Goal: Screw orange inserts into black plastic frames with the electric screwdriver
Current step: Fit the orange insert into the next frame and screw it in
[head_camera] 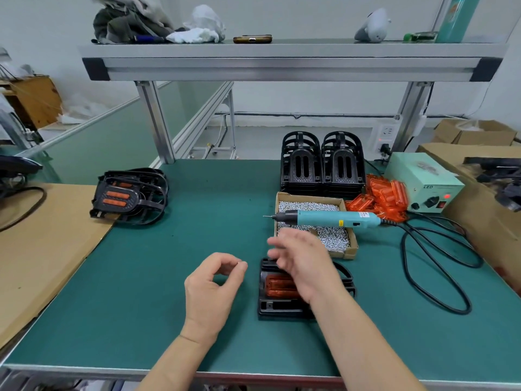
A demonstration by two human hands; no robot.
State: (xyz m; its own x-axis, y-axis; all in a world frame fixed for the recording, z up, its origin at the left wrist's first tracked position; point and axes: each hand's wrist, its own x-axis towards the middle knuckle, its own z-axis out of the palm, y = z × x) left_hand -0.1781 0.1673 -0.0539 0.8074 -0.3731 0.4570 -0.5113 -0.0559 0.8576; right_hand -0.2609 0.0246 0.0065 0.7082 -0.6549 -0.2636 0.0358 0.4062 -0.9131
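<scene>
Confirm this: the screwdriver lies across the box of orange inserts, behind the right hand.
Wrong box. The head view shows the screwdriver lying across the box of screws, behind the right hand; the orange inserts lie loose beside that box.

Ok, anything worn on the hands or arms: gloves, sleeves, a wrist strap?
Nothing shows. The left hand and right hand are bare, no gloves, and both forearms are uncovered to the frame's edge: no sleeves, watch or strap. The right hand is motion-blurred, so a ring there can't be ruled out.
</scene>
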